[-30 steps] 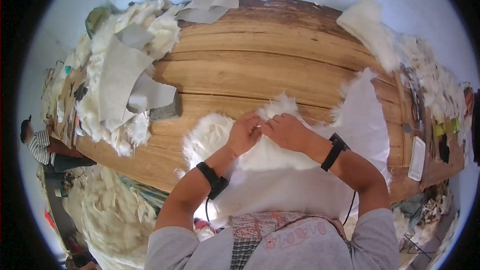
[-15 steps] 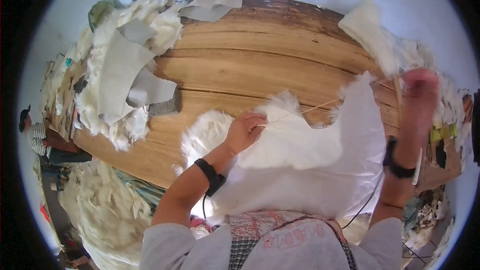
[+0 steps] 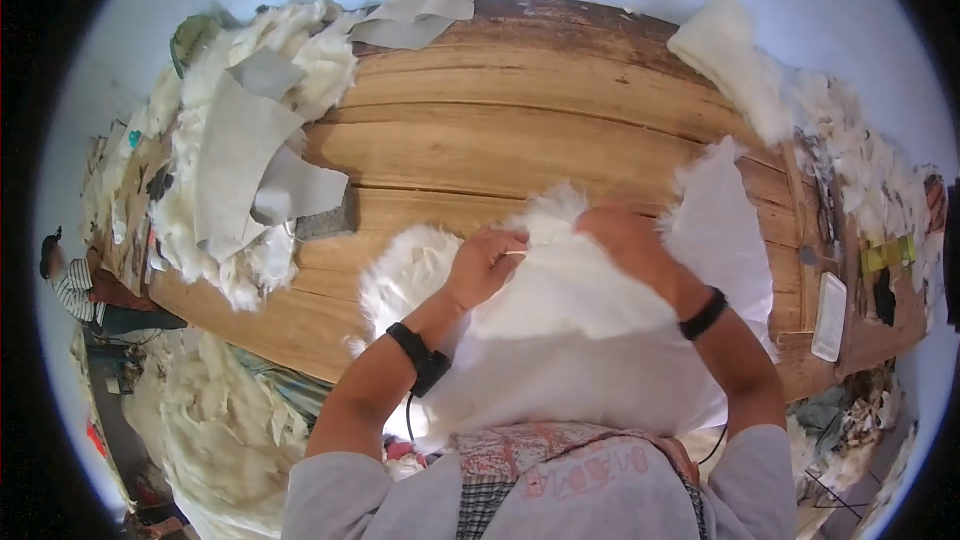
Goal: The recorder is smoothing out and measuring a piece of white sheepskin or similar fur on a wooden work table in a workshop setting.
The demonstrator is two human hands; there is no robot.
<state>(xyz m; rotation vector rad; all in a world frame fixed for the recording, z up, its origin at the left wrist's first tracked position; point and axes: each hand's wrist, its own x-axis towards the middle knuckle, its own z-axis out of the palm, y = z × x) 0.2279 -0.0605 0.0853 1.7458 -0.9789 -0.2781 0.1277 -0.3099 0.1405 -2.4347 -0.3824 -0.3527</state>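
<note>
At the near edge of the wooden bench (image 3: 520, 130), I watch both hands work a white fur pelt (image 3: 590, 340) lying skin side up: left hand (image 3: 485, 265) pinching a pale needle-like sliver at the fluffy seam, right hand (image 3: 625, 240) closed on the fur beside it. Stitching looks partway done, I judge, with most of the edge left. Fur scraps and grey cut pieces (image 3: 235, 155) heap the left end; pale blue walls surround.

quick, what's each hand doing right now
Left hand: closed, pinching the edge of the white fur pelt.
Right hand: resting on the same pelt, fingers curled; whether it grips cannot be told.
</note>
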